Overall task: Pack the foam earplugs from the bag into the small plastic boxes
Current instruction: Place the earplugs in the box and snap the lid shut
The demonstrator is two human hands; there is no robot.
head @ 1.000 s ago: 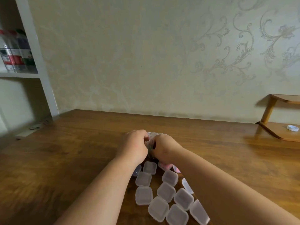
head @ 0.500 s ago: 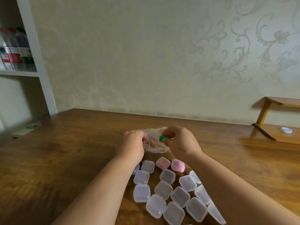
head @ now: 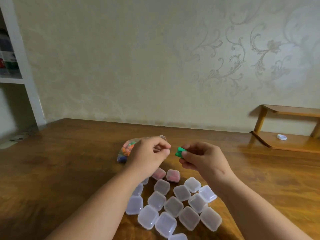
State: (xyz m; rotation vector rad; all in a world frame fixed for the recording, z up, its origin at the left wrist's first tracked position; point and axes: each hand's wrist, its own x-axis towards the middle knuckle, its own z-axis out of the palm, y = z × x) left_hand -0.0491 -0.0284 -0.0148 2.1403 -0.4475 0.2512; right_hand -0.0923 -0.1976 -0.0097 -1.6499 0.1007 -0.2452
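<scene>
Worktop (head: 69, 170): brown wood; carries everything within easy reach of both arms.
Empty boxes (head: 173, 206): clear, lidded small plastic boxes, clustered close in front of the person, touching or nearly so, probably kept there so each can be filled in turn. The left forearm covers some, and the bottom edge cuts one off.
Bag (head: 126, 150): clear plastic, lying on the worktop beyond the boxes, holding orange, green and dark earplugs. Its right part is hidden behind the left hand.
Right hand (head: 204, 158): raised above the worktop, thumb and fingers pinching the green earplugs, likely to carry them to a box.
Left hand (head: 149, 157): fingers curled, thumb against forefinger, just in front of the bag. I cannot tell whether it grips the bag's edge or nothing.
Filled boxes (head: 173, 175): two at the far edge of the cluster, showing pink inside, apparently packed and closed.
Green earplugs (head: 179, 151): between the hands, in the air; a seam suggests a pair, but blur leaves it unsure.
</scene>
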